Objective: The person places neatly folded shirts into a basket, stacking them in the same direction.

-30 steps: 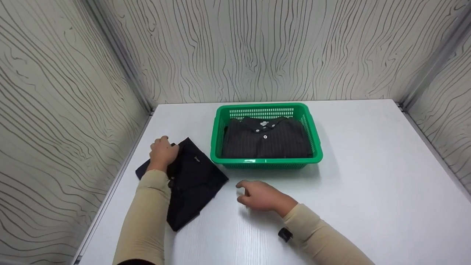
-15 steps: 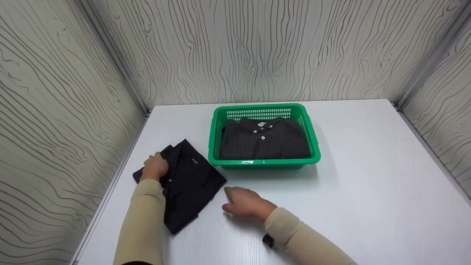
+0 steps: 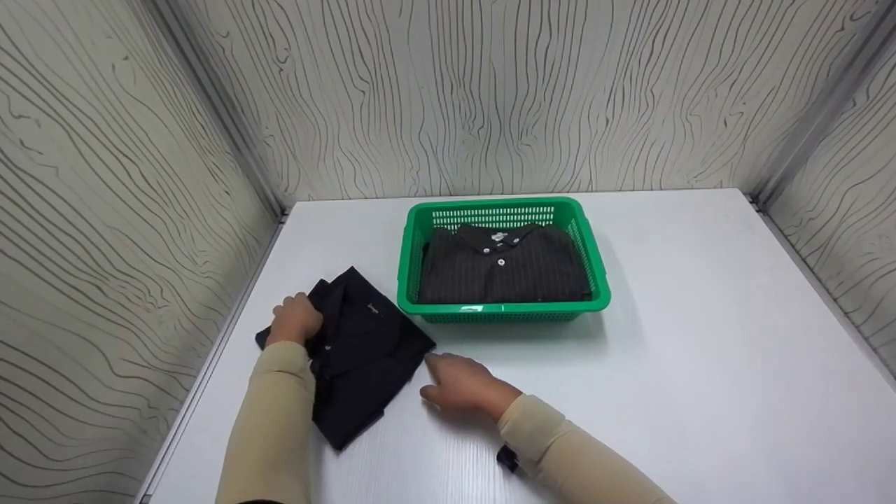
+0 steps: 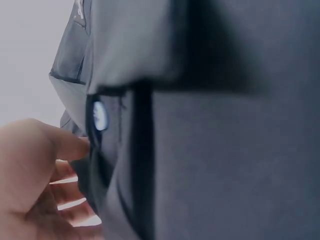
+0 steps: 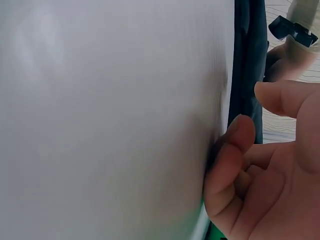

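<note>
A dark folded polo shirt [image 3: 371, 350] with a small chest logo lies at an angle on the left of the white table. My left hand [image 3: 295, 318] grips its left part. In the left wrist view the thumb [image 4: 70, 142] presses beside the buttoned placket, with the other fingers partly behind the fabric. My right hand [image 3: 458, 381] is at the shirt's right corner, index fingertip right at the edge. The right wrist view has its thumb [image 5: 275, 97] held apart from the bent fingers [image 5: 225, 170], with the dark cloth just beyond them.
Behind the right hand stands a green plastic basket [image 3: 504, 308]. A dark striped shirt [image 3: 504, 273] with white buttons lies folded inside it. The white table [image 3: 700, 336] is bordered by wood-patterned panels [image 3: 455, 98] at the back and sides.
Over the second, my left hand has moved down and left across the shirt and taken hold of its left part. My right hand has come left to the shirt's right corner.
</note>
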The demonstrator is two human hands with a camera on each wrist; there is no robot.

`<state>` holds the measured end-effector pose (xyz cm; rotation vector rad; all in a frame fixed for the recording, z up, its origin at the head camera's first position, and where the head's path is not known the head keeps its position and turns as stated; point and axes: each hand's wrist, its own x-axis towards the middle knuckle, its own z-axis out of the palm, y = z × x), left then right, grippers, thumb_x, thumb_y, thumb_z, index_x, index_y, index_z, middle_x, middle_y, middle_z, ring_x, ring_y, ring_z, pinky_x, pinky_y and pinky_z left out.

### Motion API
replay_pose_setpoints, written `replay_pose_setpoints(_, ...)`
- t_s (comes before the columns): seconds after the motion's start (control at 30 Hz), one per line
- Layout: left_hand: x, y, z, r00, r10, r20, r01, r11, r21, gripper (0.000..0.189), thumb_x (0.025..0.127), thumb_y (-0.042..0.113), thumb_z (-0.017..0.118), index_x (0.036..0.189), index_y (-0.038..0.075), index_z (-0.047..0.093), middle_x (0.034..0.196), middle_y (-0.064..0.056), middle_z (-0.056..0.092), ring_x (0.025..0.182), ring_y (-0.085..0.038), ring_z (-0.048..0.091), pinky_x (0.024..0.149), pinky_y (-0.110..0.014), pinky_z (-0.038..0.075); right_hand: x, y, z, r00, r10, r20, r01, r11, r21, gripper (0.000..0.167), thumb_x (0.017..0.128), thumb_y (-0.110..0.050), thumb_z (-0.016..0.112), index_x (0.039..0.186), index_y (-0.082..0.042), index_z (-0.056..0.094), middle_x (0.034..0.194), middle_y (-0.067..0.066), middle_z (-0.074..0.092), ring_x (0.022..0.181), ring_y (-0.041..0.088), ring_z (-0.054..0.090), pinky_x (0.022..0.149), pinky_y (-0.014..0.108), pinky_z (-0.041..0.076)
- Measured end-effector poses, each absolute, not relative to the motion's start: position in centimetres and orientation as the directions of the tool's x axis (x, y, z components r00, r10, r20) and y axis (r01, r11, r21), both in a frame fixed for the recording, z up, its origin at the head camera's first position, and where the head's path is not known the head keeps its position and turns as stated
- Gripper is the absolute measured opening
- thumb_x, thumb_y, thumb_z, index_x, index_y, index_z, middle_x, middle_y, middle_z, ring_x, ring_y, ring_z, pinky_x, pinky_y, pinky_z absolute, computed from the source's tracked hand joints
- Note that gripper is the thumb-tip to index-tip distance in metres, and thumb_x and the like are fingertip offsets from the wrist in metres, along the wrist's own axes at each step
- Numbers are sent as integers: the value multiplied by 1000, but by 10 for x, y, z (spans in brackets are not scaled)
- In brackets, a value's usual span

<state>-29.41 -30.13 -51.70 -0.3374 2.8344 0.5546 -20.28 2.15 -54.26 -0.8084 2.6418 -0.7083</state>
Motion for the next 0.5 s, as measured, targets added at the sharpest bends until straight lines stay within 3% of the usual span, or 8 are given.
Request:
replay_pose_setpoints(0.17, -290, -299, -514, -945, -174, -278, -258, 918, 302, 45, 95, 12, 48, 130, -17, 50, 130, -41, 48, 121, -57, 45, 97, -64, 41, -207, 22, -543, -810, -573, -125, -405, 700, -588, 52, 89, -31, 66, 129, 3, 59, 112, 15, 69, 109, 32, 64, 94, 45, 50)
replay_pose_setpoints(0.23, -289, -298, -513, -945, -170, -279, -251, 926, 284, 42, 94, 11, 48, 126, -16, 54, 126, -40, 51, 117, -57, 48, 95, -63, 42, -208, 20, -542, -815, -561, -144, -373, 699, -610, 60, 90, -31, 66, 136, 5, 56, 120, 18, 67, 115, 33, 62, 98, 45, 48)
replay_pose_setpoints(0.4, -285, -297, -507, -941, -144, -307, -224, 944, 242, 24, 89, 8, 49, 97, -8, 66, 107, -32, 63, 95, -46, 59, 87, -57, 47, -208, 12, -542, -829, -518, -213, -272, 705, -655, 75, 91, -34, 66, 147, 9, 42, 143, 25, 53, 133, 37, 50, 109, 46, 39)
replay_pose_setpoints(0.5, -284, -296, -504, -930, -130, -343, -216, 950, 226, 18, 87, 8, 51, 79, 1, 64, 97, -23, 67, 83, -36, 59, 83, -52, 50, -208, 5, -541, -838, -502, -213, -231, 680, -696, 73, 90, -33, 68, 145, 10, 43, 141, 25, 53, 132, 36, 50, 109, 46, 40)
